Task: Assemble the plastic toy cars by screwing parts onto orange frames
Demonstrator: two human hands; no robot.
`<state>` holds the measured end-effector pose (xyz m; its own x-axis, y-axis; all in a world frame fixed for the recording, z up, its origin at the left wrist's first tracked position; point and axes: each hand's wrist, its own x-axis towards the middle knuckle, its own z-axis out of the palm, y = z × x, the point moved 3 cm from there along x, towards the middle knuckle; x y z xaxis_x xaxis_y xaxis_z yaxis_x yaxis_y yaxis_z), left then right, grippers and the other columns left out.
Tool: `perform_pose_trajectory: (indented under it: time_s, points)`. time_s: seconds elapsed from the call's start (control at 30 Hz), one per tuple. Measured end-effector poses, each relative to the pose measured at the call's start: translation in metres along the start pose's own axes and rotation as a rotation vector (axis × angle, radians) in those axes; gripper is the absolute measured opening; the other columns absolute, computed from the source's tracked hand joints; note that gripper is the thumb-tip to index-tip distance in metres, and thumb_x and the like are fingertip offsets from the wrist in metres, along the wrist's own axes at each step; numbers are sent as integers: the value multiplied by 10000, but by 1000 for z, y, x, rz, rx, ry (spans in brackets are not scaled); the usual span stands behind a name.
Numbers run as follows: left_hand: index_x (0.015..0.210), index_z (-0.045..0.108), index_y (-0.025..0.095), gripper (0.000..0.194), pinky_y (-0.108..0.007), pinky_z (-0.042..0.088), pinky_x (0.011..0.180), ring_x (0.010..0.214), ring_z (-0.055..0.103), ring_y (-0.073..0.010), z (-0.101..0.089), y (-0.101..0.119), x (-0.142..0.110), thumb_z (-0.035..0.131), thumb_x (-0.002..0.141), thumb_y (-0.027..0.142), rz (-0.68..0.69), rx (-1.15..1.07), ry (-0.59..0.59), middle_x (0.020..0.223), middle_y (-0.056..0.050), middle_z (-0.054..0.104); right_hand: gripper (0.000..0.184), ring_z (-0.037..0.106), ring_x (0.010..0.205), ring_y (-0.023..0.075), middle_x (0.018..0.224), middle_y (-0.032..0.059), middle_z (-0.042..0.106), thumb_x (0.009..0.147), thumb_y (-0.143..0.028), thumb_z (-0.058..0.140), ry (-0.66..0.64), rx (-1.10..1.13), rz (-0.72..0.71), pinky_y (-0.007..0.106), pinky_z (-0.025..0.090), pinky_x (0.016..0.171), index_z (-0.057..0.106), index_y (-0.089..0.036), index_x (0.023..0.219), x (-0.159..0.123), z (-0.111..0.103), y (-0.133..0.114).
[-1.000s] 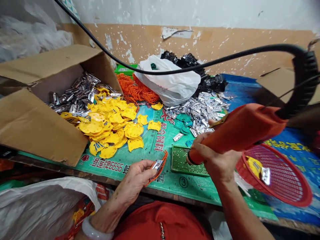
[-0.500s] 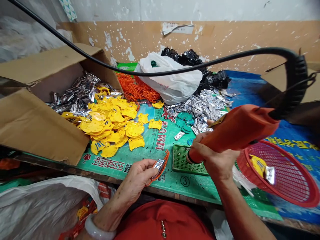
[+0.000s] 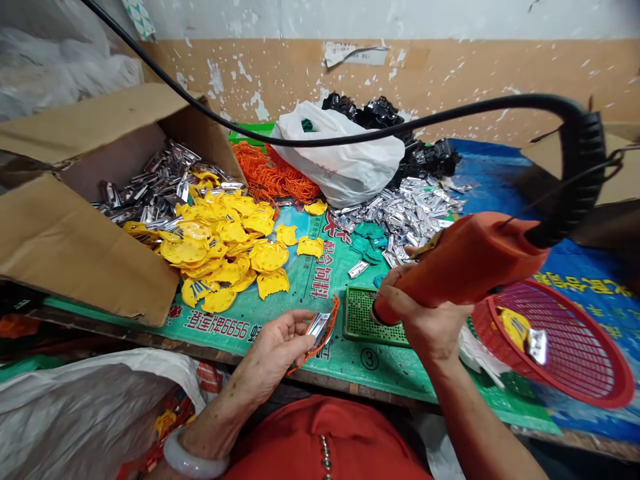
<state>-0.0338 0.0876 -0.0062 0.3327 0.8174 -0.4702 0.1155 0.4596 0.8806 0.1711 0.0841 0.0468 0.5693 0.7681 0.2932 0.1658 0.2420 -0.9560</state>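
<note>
My left hand holds a thin orange plastic frame by the table's front edge, with a silver metal piece against it. My right hand grips an orange corded hand tool, and its black-tipped nozzle points down at a green perforated mat. The nozzle is just above the mat's edge, and I cannot tell whether they touch. A black cable runs from the tool's rear across the view. A bangle circles my left wrist.
A cardboard box at left spills yellow plastic pieces and silver pieces onto a green printed sheet. Behind stand a white bag, orange mesh, black parts and silver pieces. A red basket sits at right.
The view has shifted slightly. The orange tool's rear end has swung a little left, and my left hand has risen slightly with the frame still in it.
</note>
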Motion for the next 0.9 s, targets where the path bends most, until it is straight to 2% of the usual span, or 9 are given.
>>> perform_pose_trajectory:
  time_s: [0.13, 0.3, 0.4, 0.53, 0.7, 0.83, 0.9]
  points:
    - [1253, 478, 119, 601, -247, 373, 589, 640, 511, -131, -1, 4, 2, 660, 701, 272, 106, 51, 54, 715, 33, 576, 160, 530, 467, 132, 537, -44, 591, 552, -141, 745, 8, -8, -32, 291, 463, 459, 607, -198, 610, -3, 0, -4]
    - [1354, 420, 153, 633, -252, 404, 645, 681, 524, -134, 1, 2, 4, 620, 771, 300, 191, 146, 16, 745, 33, 555, 172, 572, 520, 141, 611, -24, 634, 549, -167, 783, 65, 52, -48, 306, 493, 518, 635, -178, 637, 4, -9, 4]
    - [1311, 502, 177, 534, -238, 399, 613, 662, 505, -120, 4, -6, 7, 598, 804, 314, 247, 145, -77, 786, 17, 577, 181, 580, 544, 145, 661, -14, 639, 568, -218, 788, 79, 101, -61, 333, 512, 563, 638, -173, 660, 10, -15, 5]
    - [1207, 621, 195, 391, -247, 408, 651, 712, 510, -130, 5, -14, 10, 586, 840, 325, 317, 173, -140, 857, -11, 637, 165, 570, 529, 144, 639, -19, 619, 590, -227, 777, 29, 177, -76, 334, 501, 551, 624, -189, 641, 12, -13, -13]
    - [1219, 622, 200, 423, -240, 403, 647, 697, 494, -119, 8, -15, 10, 627, 810, 310, 302, 131, -136, 827, 3, 624, 242, 585, 553, 160, 652, -21, 636, 556, -174, 783, -3, 276, -70, 336, 493, 552, 641, -217, 748, 9, -5, -30]
    - [1293, 535, 138, 566, -231, 398, 625, 677, 497, -108, 8, -14, 9, 650, 760, 290, 238, 47, -73, 805, 11, 587, 182, 585, 530, 149, 628, -20, 633, 556, -166, 794, -16, 189, -60, 325, 497, 547, 635, -185, 643, 9, -5, -12]
    - [1291, 524, 113, 570, -235, 401, 632, 688, 508, -112, 8, -14, 9, 644, 764, 295, 229, 51, -73, 804, 7, 582, 187, 574, 509, 141, 616, -21, 636, 544, -154, 801, -7, 174, -28, 310, 489, 517, 632, -174, 621, 8, -6, 0]
